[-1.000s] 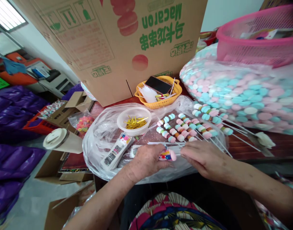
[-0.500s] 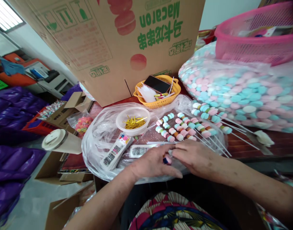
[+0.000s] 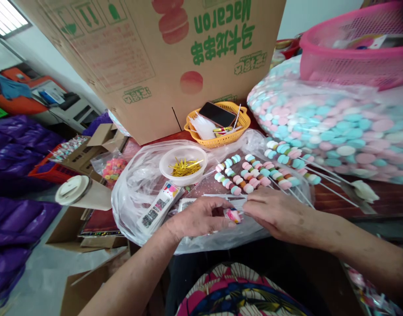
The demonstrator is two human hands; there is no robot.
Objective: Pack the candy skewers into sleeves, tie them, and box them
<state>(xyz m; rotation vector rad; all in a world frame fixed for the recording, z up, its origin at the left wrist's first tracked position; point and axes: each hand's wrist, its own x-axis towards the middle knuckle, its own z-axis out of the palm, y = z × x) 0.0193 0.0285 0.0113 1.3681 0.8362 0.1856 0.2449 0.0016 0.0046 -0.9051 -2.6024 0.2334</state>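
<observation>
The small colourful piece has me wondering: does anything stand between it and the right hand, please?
Nothing visible stands in the way: the right hand is right beside the small colourful piece, though whether they touch is unclear.

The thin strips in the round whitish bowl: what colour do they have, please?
The thin strips are shiny gold, seen best in the head view.

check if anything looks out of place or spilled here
The large cardboard box stands upside down: its Macaron lettering is inverted. Pale specks, possibly spilled crumbs or sugar, lie scattered beside the white bowl.
</observation>
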